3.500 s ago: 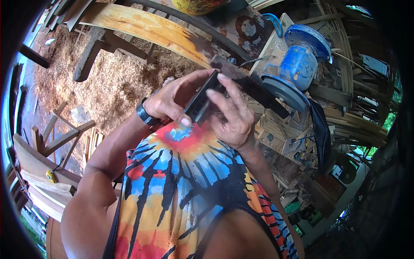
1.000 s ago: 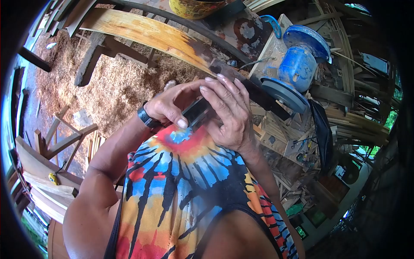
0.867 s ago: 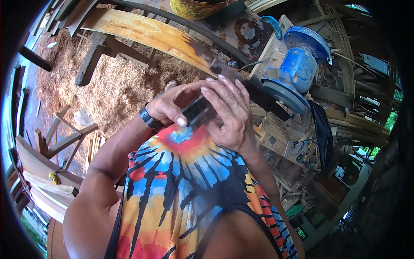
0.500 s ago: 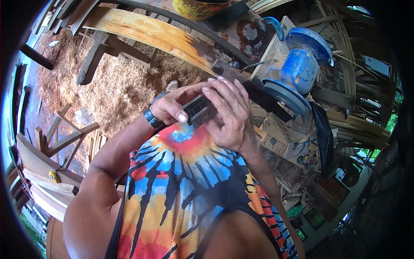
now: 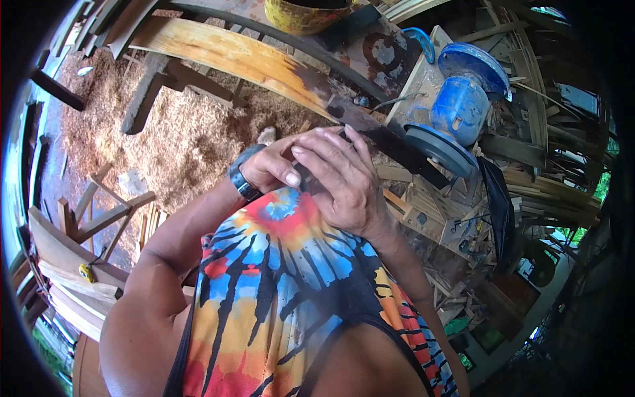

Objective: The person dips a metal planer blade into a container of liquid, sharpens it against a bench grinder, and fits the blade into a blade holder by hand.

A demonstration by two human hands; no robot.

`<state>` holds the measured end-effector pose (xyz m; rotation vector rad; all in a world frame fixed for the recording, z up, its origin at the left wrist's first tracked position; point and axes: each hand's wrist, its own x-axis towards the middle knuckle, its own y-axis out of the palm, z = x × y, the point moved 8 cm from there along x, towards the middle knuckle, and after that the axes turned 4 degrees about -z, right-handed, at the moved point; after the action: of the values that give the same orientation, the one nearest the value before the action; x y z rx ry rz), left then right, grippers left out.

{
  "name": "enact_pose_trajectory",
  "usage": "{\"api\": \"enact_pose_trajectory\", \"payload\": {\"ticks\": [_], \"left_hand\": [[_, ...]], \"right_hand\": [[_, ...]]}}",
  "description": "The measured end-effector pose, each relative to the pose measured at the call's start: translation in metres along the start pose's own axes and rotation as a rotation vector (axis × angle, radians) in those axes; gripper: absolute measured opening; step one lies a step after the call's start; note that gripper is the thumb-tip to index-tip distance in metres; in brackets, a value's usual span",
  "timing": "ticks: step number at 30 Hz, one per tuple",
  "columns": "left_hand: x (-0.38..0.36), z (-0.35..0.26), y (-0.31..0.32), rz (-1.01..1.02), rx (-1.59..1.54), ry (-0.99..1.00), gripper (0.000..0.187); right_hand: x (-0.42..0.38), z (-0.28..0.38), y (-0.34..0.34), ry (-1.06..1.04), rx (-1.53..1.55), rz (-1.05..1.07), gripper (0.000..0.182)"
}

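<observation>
My left hand (image 5: 270, 165), with a dark watch (image 5: 241, 175) on its wrist, is closed around a dark, flat, rectangular phone (image 5: 305, 177). It is held close to my tie-dyed shirt (image 5: 284, 264). My right hand (image 5: 347, 178) curves over the same phone from the other side, its fingers bent and overlapping those of the left. Only a small dark strip of the phone shows between the thumbs, and its screen is hidden.
A blue bench grinder (image 5: 456, 109) stands ahead on the right. Beyond my hands a long wooden plank (image 5: 225, 53) crosses over heaped shavings (image 5: 178, 132). Wood offcuts (image 5: 426, 202) lie at the right, a wooden frame (image 5: 106, 212) at the left, and a yellow bucket (image 5: 301, 16) at the top.
The right fingers have come further over the phone toward the left hand, covering most of it. The phone's dark face showed more half a second ago.
</observation>
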<state>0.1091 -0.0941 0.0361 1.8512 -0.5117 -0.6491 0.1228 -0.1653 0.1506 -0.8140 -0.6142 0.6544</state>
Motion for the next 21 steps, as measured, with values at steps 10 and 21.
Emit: {"api": "enact_pose_trajectory", "payload": {"ticks": [10,21], "left_hand": [[0.0,-0.019,0.003,0.048,-0.084,-0.039,0.122],[0.081,-0.278,0.041,-0.254,1.266,0.21,0.107]], "right_hand": [[0.012,0.003,-0.017,0.014,0.044,-0.081,0.057],[-0.025,-0.019,-0.044,0.221,0.117,-0.362,0.06]]}}
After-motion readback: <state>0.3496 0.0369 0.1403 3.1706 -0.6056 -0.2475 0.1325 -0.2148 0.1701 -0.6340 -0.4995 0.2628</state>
